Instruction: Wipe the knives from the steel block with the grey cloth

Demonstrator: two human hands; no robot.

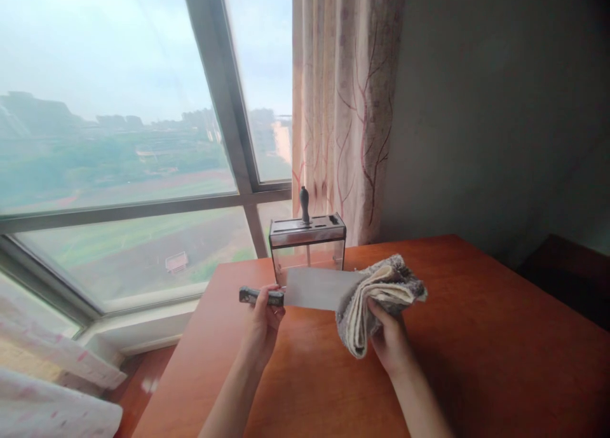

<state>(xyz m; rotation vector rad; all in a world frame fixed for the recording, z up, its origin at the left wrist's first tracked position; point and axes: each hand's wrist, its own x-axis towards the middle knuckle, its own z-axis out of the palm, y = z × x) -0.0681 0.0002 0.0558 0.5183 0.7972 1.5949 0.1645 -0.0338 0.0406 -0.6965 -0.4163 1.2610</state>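
My left hand [267, 318] is closed round the dark handle of a cleaver [317, 288], whose broad grey blade points to the right above the table. In my right hand [389, 336] is a folded grey and cream cloth [376, 298], gripped by its lower side. The cloth covers the far end of the blade, so the blade's tip is hidden. Just behind the cleaver stands a knife block [308, 233] with clear sides and a slotted metal top. A knife with a black handle [304, 204] sits upright in one of its slots.
The reddish-brown wooden table [476, 336] carries the knife block near its far edge. Beyond it are a slanted window frame [223, 88] and a patterned curtain [343, 107]. A second curtain [52, 400] hangs at the lower left, and a grey wall [486, 107] rises at the right.
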